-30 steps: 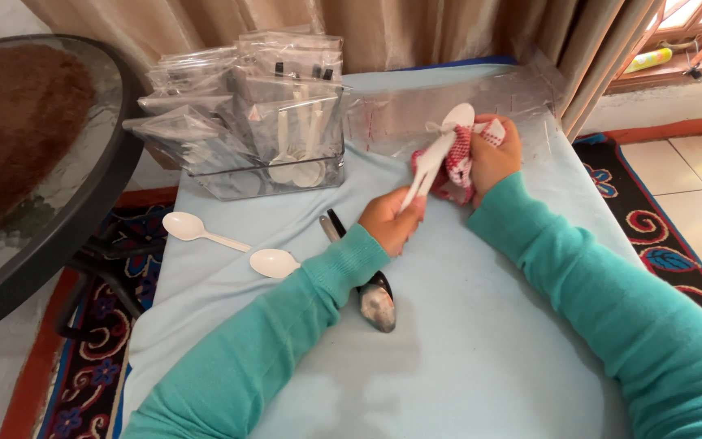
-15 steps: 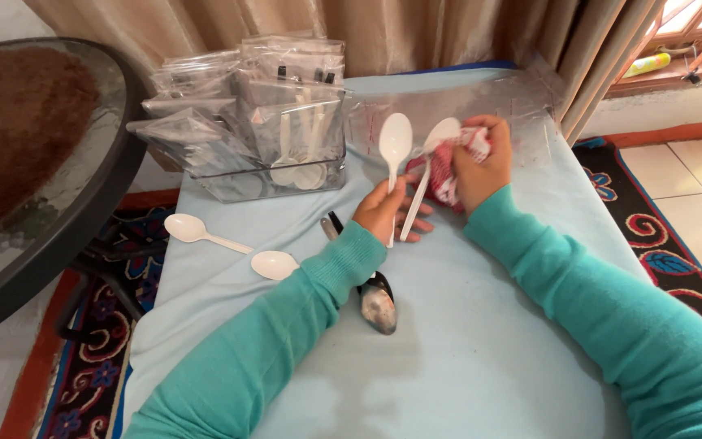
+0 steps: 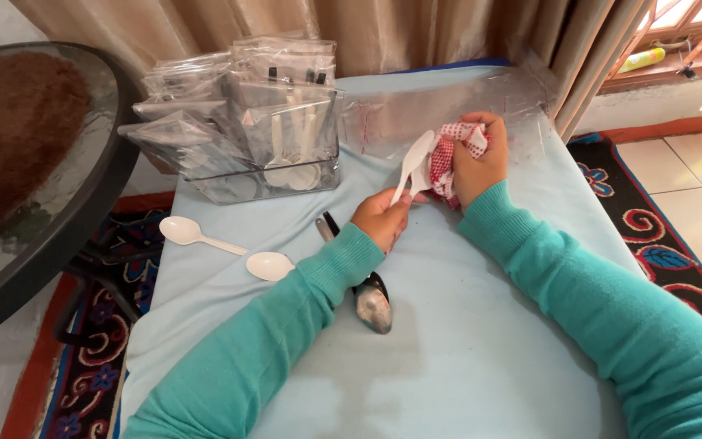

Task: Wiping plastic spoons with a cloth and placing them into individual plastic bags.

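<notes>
The left hand (image 3: 381,219) pinches the handle of a white plastic spoon (image 3: 413,162), bowl tilted up toward 1 o'clock. At its 2 o'clock, the right hand (image 3: 478,167) is closed around a red-and-white checked cloth (image 3: 447,154) touching the spoon's bowl. At 10 o'clock a clear container (image 3: 286,167) holds bagged spoon packets. Two loose white spoons (image 3: 229,248) lie at 9 o'clock; a metal spoon (image 3: 373,305) lies under the left forearm.
</notes>
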